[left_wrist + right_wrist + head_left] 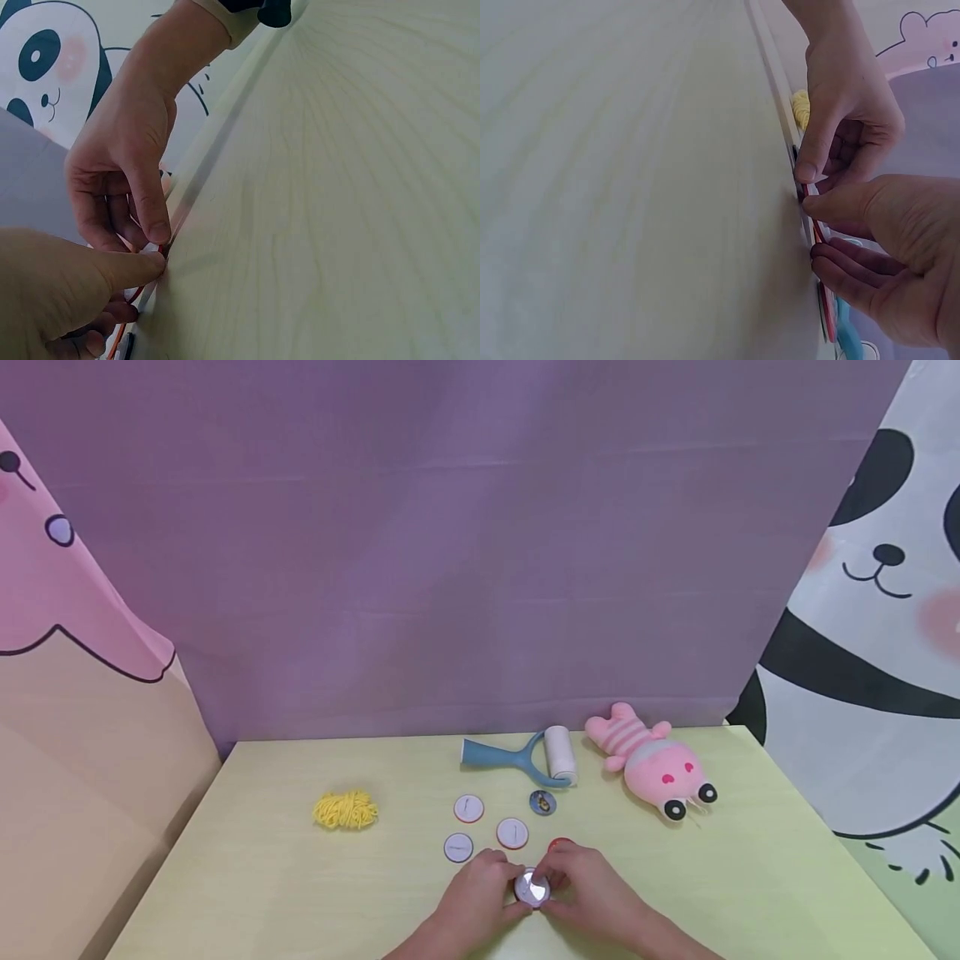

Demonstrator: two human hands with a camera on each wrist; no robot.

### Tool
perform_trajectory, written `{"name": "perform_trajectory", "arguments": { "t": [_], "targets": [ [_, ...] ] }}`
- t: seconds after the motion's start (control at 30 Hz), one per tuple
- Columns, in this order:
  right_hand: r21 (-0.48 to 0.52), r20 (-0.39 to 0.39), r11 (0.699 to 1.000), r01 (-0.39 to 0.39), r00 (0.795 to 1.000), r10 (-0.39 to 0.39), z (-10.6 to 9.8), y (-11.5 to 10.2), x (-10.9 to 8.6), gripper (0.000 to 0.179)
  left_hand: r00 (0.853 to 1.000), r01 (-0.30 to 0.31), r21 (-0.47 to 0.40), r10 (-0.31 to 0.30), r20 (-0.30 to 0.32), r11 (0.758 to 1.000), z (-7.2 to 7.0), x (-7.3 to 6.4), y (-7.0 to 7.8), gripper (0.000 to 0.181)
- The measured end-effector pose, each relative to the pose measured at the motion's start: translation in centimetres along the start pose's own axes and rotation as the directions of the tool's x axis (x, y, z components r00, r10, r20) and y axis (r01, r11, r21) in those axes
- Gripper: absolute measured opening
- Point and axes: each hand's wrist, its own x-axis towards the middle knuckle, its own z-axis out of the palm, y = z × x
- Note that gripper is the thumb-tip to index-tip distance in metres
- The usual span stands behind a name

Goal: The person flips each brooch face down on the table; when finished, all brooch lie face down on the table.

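Observation:
A round pin-back badge (531, 890) with a shiny pale back and a red edge is between both hands, low over the table. My left hand (480, 893) pinches its left edge between thumb and fingers. From the other side my right hand (592, 889) holds the right edge, with a fingertip over the top face. In the left wrist view the thumb tips of the left hand (67, 289) and the right hand (124, 161) meet near the badge's red edge. Behind the right hand's fingers, a red-edged badge (559, 842) is partly hidden.
Several pale-backed badges (512, 833) lie beyond the hands, beside a dark blue picture badge (543, 802). Farther back are a blue-handled lint roller (495, 755) and a pink plush toy (660, 768). A yellow yarn bundle (345, 810) lies left on the pale wooden table (247, 877).

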Motion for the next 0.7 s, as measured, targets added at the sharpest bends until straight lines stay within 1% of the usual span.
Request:
{"name": "perform_trajectory", "arguments": {
  "t": [0.17,0.23,0.43,0.57,0.67,0.7],
  "targets": [
    [-0.02,-0.043,0.998,0.062,0.997,-0.063,0.3,0.2,-0.2,0.029,0.999,0.02,-0.008,-0.02,0.027,1.0,-0.3,0.2,0.2,0.026],
    [-0.028,-0.044,0.998,0.063,0.997,-0.064,0.4,0.3,-0.3,0.029,0.999,0.026,-0.009,-0.025,0.034,1.0,-0.4,0.3,0.3,0.027],
    [-0.072,-0.022,0.996,0.054,0.998,-0.055,0.2,0.3,0.0,0.024,0.997,0.051,-0.022,-0.05,0.057,0.998,-0.6,0.4,0.4,0.019],
    [-0.067,-0.005,0.998,-0.019,1.0,0.019,-1.5,0.2,0.4,0.02,0.992,0.1,-0.061,-0.094,0.089,0.993,-1.0,0.9,0.6,0.02],
    [-0.103,-0.018,0.989,-0.104,0.995,0.103,-3.5,0.4,0.5,0.018,0.986,0.135,-0.096,-0.124,0.114,0.986,-1.7,1.7,1.1,0.026],
    [-0.126,-0.021,0.984,-0.124,0.992,0.122,-4.2,0.5,0.5,0.018,0.986,0.134,-0.091,-0.123,0.116,0.987,-1.9,2.1,1.3,0.029]
  ]
}}
